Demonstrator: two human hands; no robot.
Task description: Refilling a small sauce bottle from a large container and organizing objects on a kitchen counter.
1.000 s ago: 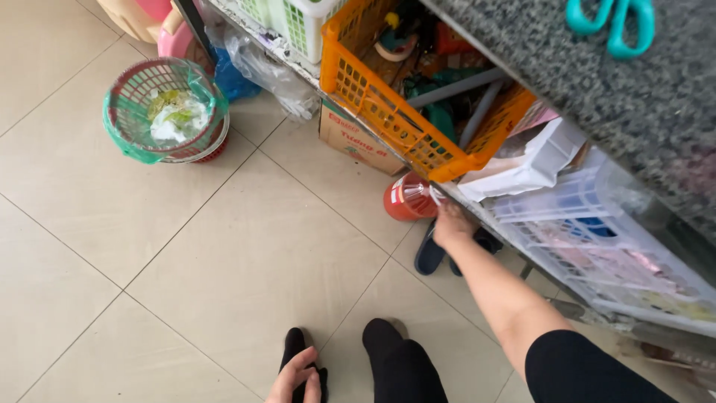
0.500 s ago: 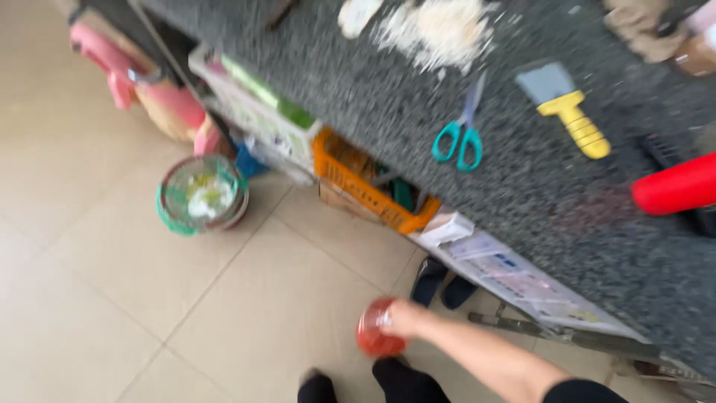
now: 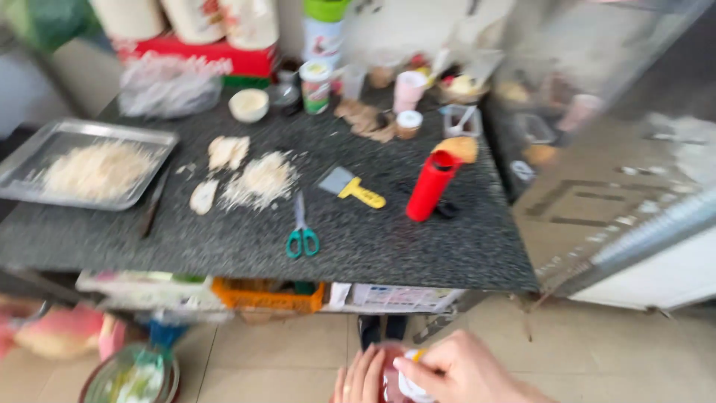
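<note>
Holding a small reddish see-through container with a white cap (image 3: 391, 377) at the bottom edge of the view, both hands meet below the front edge of the dark speckled stone counter (image 3: 224, 246). The right hand (image 3: 462, 369) curls its fingers over the cap end, closed around it; the left hand (image 3: 362, 377) lies flat-fingered against the container's left side, touching it, though blur hides how firmly it grips

On the counter, green-handled scissors (image 3: 302, 235) lie near the front edge, about the middle. A yellow-handled scraper (image 3: 352, 186) sits just behind them to the right, and an upright red plastic bottle (image 3: 431, 186) stands near the right edge. Pale crumbly heaps (image 3: 257, 179) are spread behind the scissors. A metal tray holding more of the pale crumbs (image 3: 89, 168) rests at the left edge. Jars, cups and tins crowd the back edge, too blurred to tell apart

Under the counter an orange plastic basket (image 3: 268, 295) sits on a shelf, with a white slotted basket (image 3: 399, 297) beside it to the right
</note>
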